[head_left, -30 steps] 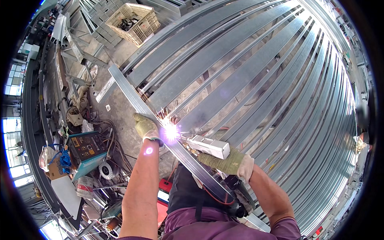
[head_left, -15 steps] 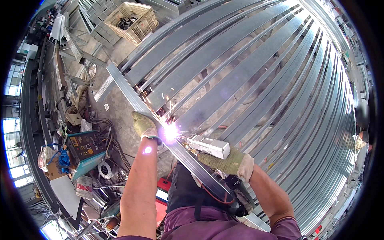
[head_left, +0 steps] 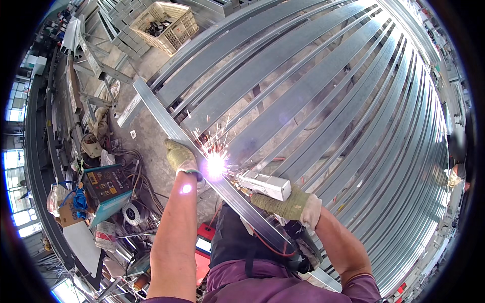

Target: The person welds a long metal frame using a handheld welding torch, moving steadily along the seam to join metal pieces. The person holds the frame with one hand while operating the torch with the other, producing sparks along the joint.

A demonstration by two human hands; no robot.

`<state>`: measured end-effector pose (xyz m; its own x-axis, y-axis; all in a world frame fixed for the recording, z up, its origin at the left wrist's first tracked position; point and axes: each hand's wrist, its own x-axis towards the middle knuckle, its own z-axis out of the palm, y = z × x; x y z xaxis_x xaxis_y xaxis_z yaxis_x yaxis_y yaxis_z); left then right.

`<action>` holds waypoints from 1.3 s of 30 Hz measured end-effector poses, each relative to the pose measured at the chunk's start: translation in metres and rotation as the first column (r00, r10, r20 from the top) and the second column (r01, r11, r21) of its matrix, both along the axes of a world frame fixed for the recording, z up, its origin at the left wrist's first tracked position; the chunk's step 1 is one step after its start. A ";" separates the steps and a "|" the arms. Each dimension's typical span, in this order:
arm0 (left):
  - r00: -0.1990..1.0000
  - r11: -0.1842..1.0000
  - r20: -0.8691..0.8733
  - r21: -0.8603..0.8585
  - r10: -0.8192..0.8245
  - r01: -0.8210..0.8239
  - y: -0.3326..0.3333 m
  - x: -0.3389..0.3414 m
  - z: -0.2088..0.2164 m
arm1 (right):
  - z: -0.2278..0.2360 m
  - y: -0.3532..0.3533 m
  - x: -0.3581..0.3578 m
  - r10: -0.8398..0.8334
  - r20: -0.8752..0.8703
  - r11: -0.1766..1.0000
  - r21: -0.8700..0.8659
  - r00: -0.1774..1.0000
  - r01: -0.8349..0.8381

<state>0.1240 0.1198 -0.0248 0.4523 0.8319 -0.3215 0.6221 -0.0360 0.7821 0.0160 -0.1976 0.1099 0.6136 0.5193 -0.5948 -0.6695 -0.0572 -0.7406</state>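
Observation:
A long galvanized metal rail (head_left: 160,108) runs slantwise past me, with many flat bars (head_left: 288,118) reaching away from its far side. In a greenish work glove, my left hand (head_left: 181,157) is closed on the rail's left edge, its fingers partly hidden. My right hand (head_left: 285,204), gloved alike, grips a welding gun (head_left: 265,185) with a silvery boxy body. The gun's tip points left at the rail, where a blinding white-violet glow (head_left: 216,165) throws sparks up and away. That glare hides the tip and the joint. My left hand is just left of the glow.
A cream plastic crate (head_left: 166,30) holding dark pieces stands at the far left, beside stacked metal tubes (head_left: 126,43). On the left are a teal machine with a dark control panel (head_left: 107,183), a wire spool (head_left: 133,214) and coiled cables (head_left: 144,177). A red case (head_left: 204,247) lies near my legs.
The glow is larger and the sparks spread more widely. Both hands and the welding gun keep nearly the same place; the view has shifted slightly.

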 end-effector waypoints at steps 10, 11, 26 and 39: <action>0.997 0.998 0.065 -0.056 -0.032 0.036 0.003 -0.001 -0.006 | 0.000 -0.002 -0.002 0.080 0.060 0.994 -0.086 0.995 -0.074; 0.997 0.999 0.070 -0.043 -0.028 0.031 0.002 -0.001 -0.005 | 0.001 -0.002 -0.002 0.083 0.062 0.993 -0.094 0.995 -0.077; 0.998 0.998 0.055 -0.055 0.008 -0.005 0.004 0.000 -0.008 | -0.013 -0.005 -0.008 0.251 0.212 0.945 -0.267 0.945 -0.191; 0.998 0.999 0.052 -0.011 -0.044 0.044 0.011 0.000 -0.013 | 0.006 -0.005 -0.005 0.235 0.138 0.948 -0.253 0.962 -0.195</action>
<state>0.1236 0.1304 -0.0376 0.5047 0.8068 -0.3070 0.5789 -0.0526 0.8137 0.0105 -0.2024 0.1154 0.6023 0.5079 -0.6159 -0.4917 -0.3717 -0.7874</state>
